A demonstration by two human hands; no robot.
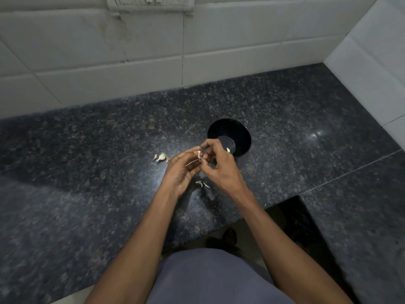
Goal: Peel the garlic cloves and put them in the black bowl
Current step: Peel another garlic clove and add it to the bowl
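Above the dark speckled granite counter [87, 172], both hands meet just in front of the black bowl [241, 137]. Left hand [183, 170] palm turned inward, fingers curled, tips pinching a garlic clove [199, 155] from the left. Right hand [219, 165] back up, thumb and forefinger curled and pinching the same clove from the right. Clove is pale, held between both sets of fingertips, clear of the counter. A thin strip of skin hangs off its lower end toward the left palm.

Bowl stands upright on the counter, just beyond the right hand, whose knuckles cover part of its near rim. One small pale clove [228, 150] lies inside on the bowl's flat bottom, close to the near side.

Left of the hands, on the counter: a small cluster of unpeeled cloves [161, 157], three or four pieces touching or nearly so; exact count hard to tell. Well apart from the bowl.

Under the wrists, between the forearms: a few pale scraps of peel [202, 184] lying loose on the stone.

Behind: white tiled wall [131, 62], socket plate [151, 3] at top edge. Counter turns a corner at right. Grey-blue clothing at bottom.
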